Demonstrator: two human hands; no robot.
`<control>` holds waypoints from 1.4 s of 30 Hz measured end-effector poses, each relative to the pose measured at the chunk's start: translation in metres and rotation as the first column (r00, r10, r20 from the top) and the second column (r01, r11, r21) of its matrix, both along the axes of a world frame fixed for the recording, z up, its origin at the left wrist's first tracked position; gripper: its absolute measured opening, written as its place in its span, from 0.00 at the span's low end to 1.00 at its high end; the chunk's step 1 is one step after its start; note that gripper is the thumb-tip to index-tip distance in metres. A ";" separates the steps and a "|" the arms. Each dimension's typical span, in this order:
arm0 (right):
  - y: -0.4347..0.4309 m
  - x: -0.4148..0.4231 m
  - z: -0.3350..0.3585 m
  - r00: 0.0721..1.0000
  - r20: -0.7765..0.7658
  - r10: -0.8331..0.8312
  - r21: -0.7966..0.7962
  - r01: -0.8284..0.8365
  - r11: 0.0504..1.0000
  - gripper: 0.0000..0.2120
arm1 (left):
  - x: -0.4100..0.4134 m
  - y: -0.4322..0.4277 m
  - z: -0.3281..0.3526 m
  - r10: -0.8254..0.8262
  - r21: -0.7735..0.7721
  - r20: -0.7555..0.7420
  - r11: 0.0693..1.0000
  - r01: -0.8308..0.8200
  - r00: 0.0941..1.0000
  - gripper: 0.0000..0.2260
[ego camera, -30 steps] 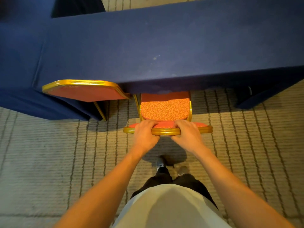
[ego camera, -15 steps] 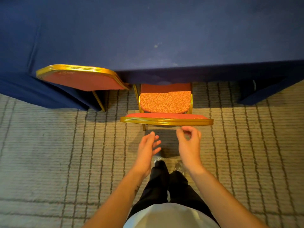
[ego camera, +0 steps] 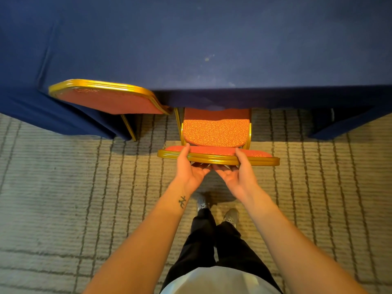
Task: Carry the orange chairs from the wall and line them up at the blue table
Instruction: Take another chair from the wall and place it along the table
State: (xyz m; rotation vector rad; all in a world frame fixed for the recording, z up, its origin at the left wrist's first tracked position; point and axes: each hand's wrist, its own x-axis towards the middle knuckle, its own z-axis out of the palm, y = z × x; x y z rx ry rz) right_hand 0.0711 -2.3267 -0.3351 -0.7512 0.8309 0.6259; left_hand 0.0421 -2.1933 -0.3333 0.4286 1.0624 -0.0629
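Observation:
An orange chair with a gold frame stands at the blue table, its seat partly under the cloth edge. Both of my hands hold the top rail of its backrest from below, palms up, thumbs over the rail. My left hand grips left of the rail's middle and my right hand grips just right of it. A second orange chair stands to the left at the table, only its backrest and one leg showing.
The blue cloth hangs to the floor at the left and at the right. Striped beige carpet covers the floor around me. My feet stand just behind the chair.
A second ago both hands gripped the backrest from above. They let go and pulled back, and now they hold the rail again from below with palms up.

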 end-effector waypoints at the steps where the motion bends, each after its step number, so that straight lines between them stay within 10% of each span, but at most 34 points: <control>1: 0.000 0.002 -0.001 1.000 0.001 0.008 0.002 -0.008 1.000 0.20 | 0.004 0.000 0.000 -0.001 0.008 -0.006 1.000 0.001 1.000 0.17; 42: 0.083 0.232 -0.024 0.986 0.129 0.101 -0.021 -0.099 0.995 0.11 | 0.225 0.093 -0.038 -0.003 0.120 0.151 0.993 -0.015 0.988 0.15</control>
